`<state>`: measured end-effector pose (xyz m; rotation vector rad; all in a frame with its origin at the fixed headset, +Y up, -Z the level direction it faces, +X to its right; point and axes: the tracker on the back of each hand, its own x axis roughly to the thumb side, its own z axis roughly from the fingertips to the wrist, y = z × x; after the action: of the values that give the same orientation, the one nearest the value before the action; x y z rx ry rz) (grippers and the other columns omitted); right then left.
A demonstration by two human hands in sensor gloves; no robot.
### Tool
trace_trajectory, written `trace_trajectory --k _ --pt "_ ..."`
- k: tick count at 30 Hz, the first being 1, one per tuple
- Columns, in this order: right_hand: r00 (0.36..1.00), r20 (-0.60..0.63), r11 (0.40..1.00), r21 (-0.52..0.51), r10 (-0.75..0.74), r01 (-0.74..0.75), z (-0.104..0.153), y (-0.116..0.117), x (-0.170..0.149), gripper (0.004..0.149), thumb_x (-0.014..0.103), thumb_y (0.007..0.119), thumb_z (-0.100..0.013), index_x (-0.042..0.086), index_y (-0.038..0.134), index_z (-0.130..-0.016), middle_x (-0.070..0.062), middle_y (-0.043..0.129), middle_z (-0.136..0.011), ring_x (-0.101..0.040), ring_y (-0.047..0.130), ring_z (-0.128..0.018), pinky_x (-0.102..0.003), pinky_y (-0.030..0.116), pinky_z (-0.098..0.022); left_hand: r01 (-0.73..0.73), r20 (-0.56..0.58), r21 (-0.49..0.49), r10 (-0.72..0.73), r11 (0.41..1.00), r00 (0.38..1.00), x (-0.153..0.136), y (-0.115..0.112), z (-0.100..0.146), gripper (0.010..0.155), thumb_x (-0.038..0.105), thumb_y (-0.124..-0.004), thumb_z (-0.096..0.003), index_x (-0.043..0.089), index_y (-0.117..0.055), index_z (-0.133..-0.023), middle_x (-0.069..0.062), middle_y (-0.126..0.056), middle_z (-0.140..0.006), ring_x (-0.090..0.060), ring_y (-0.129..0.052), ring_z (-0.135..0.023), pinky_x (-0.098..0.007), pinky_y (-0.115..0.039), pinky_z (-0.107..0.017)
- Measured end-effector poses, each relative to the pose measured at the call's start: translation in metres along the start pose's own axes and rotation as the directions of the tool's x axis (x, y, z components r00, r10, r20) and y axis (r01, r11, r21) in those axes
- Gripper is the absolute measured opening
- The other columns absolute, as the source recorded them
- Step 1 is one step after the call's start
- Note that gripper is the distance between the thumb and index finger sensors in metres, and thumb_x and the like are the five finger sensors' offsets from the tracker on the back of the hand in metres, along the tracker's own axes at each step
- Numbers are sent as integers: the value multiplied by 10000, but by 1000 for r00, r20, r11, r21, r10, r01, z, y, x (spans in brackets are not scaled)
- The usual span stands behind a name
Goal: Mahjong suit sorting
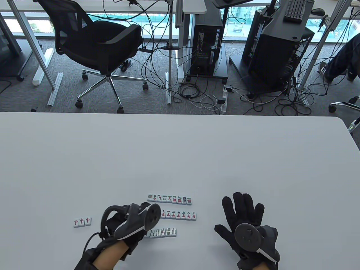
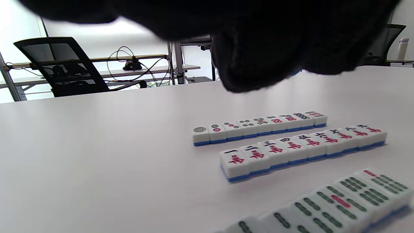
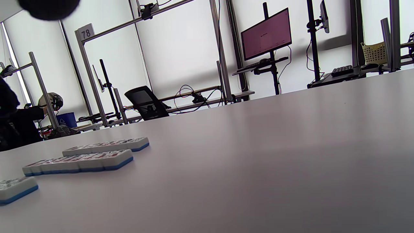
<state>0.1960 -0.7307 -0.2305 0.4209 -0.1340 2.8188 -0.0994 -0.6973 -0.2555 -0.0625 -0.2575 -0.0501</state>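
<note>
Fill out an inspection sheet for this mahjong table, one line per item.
Surface: white table, bare apart from tiles and hands.
Job's things: dots row, characters row, bamboo row, face up in parallel lines; three red dragon tiles apart on the left.
Clutter: nothing seen.
Grippers: left hand over the rows' left ends, grip hidden; right hand flat, fingers spread, holding nothing.
Cables: none on the table; tangled on the floor.
Surroundings: office chair, computer carts.

Daylight from the windows beyond the table (image 1: 180, 157) is washing the wrist views pale, and we are seeing only soft shadows under the hands. The bamboo tiles (image 2: 336, 200) nearest the left hand (image 2: 258, 42) are blurring, and the glove is reading as featureless black.
</note>
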Motion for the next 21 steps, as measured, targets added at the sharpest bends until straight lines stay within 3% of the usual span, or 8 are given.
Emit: trace_trajectory --k 5,10,15,21 --pt "1000 2 1000 -3 -12 12 0 0 0 827 650 571 -452 358 99 -1064 -92 54 -1159 -398 15 -1033 -724 117 -689 27 97 -71 -20 997 995 51 -11 -18 618 528 -874 -283 154 -853 -775 169 -1000 -345 -55 -937 -61 -343 -862 -180" --pt "1000 4 1000 -6 -20 20 0 0 0 826 650 570 -452 360 98 -1064 -92 53 -1158 -397 14 -1033 -723 116 -690 166 146 -166 -142 972 979 79 -37 -28 617 528 -880 -277 159 -858 -771 173 -997 -330 -49 -926 -45 -338 -860 -168" --pt "1000 9 1000 -7 -23 23 0 0 1 826 651 571 -452 362 98 -1065 -90 53 -1160 -395 13 -1035 -723 115 -691 240 171 -170 -212 956 962 84 -54 -29 617 531 -884 -271 170 -862 -770 174 -997 -320 -49 -923 -39 -337 -859 -165" --pt "1000 7 1000 -4 -16 16 0 1 0 826 652 570 -452 361 99 -1065 -91 54 -1160 -397 15 -1035 -723 118 -691 254 184 -173 -222 952 958 79 -57 -27 626 540 -882 -266 172 -860 -772 175 -996 -308 -51 -919 -32 -339 -858 -160"
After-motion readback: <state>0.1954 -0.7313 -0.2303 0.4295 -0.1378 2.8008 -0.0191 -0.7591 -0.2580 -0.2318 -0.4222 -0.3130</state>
